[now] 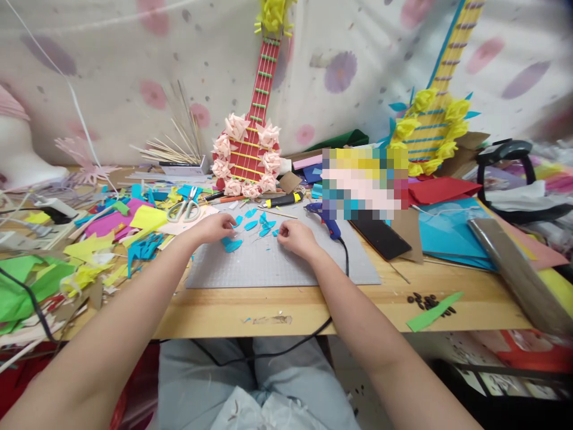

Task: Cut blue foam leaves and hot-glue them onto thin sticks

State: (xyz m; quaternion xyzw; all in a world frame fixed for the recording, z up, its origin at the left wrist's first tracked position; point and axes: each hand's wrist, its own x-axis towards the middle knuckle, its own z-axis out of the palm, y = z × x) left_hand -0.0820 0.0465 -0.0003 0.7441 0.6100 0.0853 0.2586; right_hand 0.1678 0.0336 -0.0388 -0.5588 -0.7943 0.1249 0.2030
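Both my arms reach over a grey cutting mat (286, 263) on a wooden table. My left hand (216, 228) rests at the mat's far left with its fingers curled, touching small blue paper petals (233, 243). A few more blue petal pieces (264, 224) lie between the hands. My right hand (295, 236) sits a little to the right, fingers bent and pinched at the scraps; what it holds, if anything, is too small to make out.
A blue glue gun (329, 224) with a black cord lies right of the mat. Scissors (184, 208) and coloured paper scraps (102, 239) cover the left side. A red paper guitar (251, 155) and a yellow one (430, 128) lean on the back wall. Blue and red sheets (447, 230) lie at right.
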